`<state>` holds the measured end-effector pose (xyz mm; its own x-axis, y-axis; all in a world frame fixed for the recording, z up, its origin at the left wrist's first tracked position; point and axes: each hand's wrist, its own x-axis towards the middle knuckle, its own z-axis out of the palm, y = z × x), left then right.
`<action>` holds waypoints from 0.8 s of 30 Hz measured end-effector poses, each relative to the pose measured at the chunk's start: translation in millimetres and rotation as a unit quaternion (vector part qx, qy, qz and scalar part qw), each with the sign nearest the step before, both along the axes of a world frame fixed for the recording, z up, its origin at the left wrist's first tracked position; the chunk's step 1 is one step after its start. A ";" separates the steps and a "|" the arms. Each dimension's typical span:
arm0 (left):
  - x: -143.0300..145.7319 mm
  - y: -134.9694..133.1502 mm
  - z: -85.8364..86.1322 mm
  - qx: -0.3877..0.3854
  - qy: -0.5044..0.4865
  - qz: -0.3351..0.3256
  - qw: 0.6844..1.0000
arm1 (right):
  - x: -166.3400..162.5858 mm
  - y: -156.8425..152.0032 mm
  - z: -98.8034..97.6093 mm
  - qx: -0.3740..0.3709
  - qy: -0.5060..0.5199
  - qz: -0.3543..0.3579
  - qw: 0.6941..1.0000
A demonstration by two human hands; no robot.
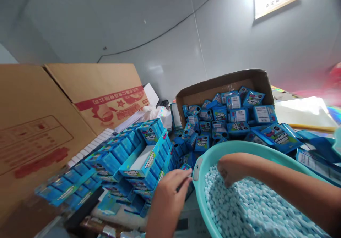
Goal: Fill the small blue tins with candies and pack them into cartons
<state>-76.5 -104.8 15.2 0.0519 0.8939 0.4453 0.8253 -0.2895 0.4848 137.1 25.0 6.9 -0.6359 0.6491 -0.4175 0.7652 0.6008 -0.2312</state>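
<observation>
A turquoise basin (201, 199) full of small pale-blue candies (229, 209) stands at the lower right. My right hand (233, 167) reaches in over its right side. Its fingers are curled down among the candies, with the fingertips buried. Just outside the basin's left rim is my left hand (170, 190), with thumb and fingers drawn together. The top of a small blue box (185, 166) shows right above those fingers, but what lies between them is hidden. Left of this hand, blue display trays (141, 163) printed "Caramelo Macizo" are stacked, filled with small boxes.
Behind the basin, an open brown carton (221, 83) lies tipped, spilling many blue boxes (220, 114). A large cardboard box (32, 124) stands on the left. More blue packaging (282, 137) lies right of the basin. A grey wall (160, 28) rises behind.
</observation>
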 end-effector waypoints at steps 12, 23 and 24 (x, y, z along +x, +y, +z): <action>-31.6 8.4 -31.9 0.067 0.028 0.131 0.989 | -1.6 -6.3 6.4 -0.005 -0.001 0.010 1.000; -38.3 7.2 -29.5 0.101 0.048 0.100 0.989 | -2.4 -3.7 9.0 0.009 0.002 0.013 1.000; -37.8 5.4 -25.7 0.116 0.050 0.103 0.987 | -1.9 -3.6 9.5 0.012 0.006 0.011 1.000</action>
